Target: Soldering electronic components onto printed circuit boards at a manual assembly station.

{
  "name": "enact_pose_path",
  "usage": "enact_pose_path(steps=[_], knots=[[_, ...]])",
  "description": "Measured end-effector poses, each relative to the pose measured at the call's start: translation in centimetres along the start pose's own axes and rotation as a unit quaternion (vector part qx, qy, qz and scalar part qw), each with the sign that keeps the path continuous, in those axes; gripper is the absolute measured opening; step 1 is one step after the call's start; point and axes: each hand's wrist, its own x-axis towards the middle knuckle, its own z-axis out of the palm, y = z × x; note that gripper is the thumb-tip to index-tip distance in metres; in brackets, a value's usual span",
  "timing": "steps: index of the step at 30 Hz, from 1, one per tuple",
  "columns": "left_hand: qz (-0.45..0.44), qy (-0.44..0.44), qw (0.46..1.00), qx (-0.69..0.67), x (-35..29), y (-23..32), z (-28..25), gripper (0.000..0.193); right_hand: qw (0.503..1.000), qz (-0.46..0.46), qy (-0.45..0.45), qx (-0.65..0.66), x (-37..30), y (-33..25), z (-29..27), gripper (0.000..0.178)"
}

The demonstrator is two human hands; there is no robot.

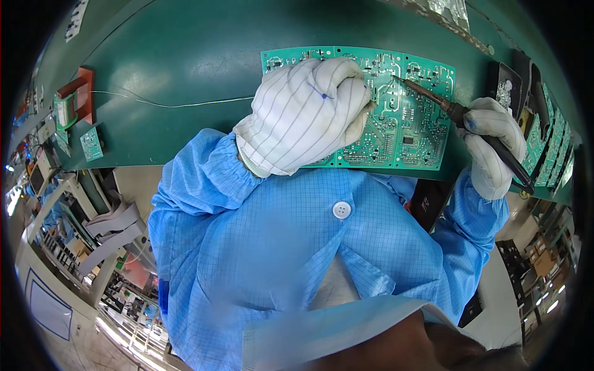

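Observation:
A green circuit board panel (427,148) lies flat on the bench before me, covered with small parts and joints. My left hand (309,111), in a white striped glove, rests over the panel's left half with its fingers closed. Thin solder wire (179,105) runs from the left into that hand; the pinch itself is partly hidden. My gloved right hand (493,142) grips a soldering iron (458,114) by its black handle at the panel's right. The iron's tip points left, down at the board near my left fingertips. Whether it touches a joint is too small to tell.
A reddish-brown stand (82,96) holds the solder spool on the left, with a small loose board (91,144) near it. At the right are a dark iron holder (526,80) and several more boards (547,148). A metal bar (442,21) crosses the far edge of the green bench (204,49).

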Motion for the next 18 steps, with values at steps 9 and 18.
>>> enact_pose_path(steps=[9,18], knots=[[-0.001,-0.007,1.000,0.012,0.1,-0.1,0.3,0.021,1.000,0.007,-0.016,-0.017,0.1,0.2,-0.6,0.027],[-0.034,-0.035,0.998,-0.025,0.5,-0.1,-1.0,0.020,0.999,0.005,-0.030,-0.037,0.9,-0.5,-0.8,0.026]])
